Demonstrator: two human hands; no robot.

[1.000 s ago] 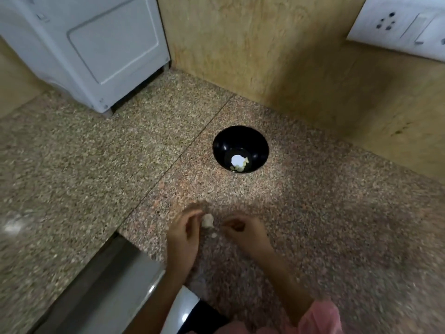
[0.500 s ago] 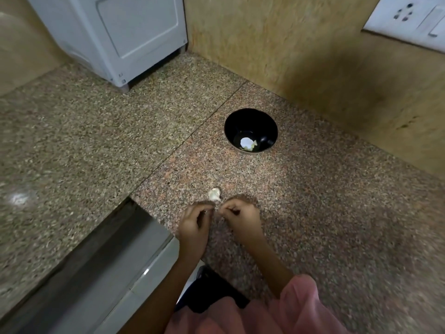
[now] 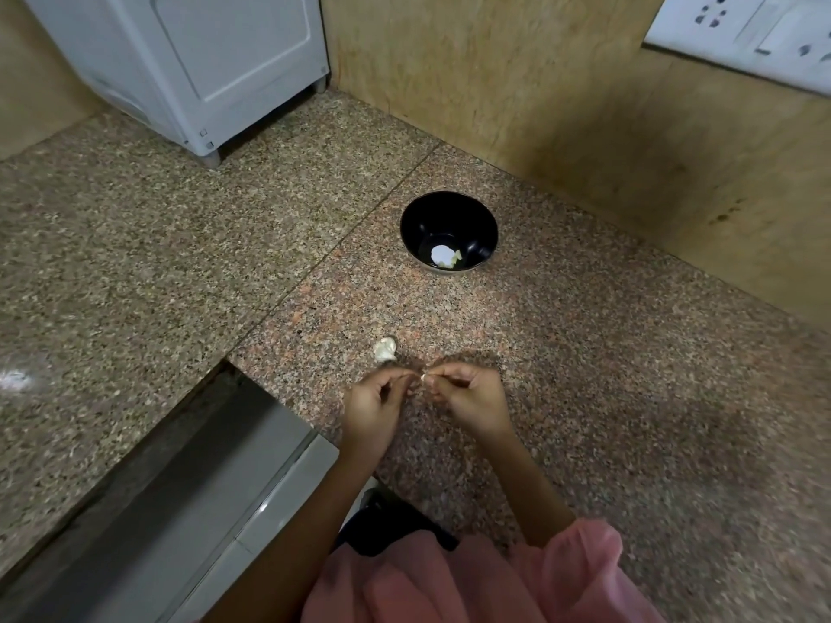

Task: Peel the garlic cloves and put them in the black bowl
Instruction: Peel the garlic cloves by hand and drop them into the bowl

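A black bowl (image 3: 449, 218) stands on the granite counter near the back wall, with a pale peeled clove (image 3: 455, 258) and a bright glare spot at its bottom. A white piece of garlic (image 3: 385, 349) lies on the counter just beyond my hands. My left hand (image 3: 375, 409) and my right hand (image 3: 467, 400) meet fingertip to fingertip, pinching a small pale garlic clove (image 3: 422, 378) between them. Most of that clove is hidden by my fingers.
A grey-white appliance (image 3: 193, 60) stands at the back left. A white switch and socket plate (image 3: 742, 33) is on the wooden wall at the top right. A steel sink rim (image 3: 189, 483) drops away at the lower left of the counter (image 3: 629, 397).
The white garlic piece that my left hand held a second ago now lies on the counter. My hands have drawn together on a small clove. The camera view shifted.
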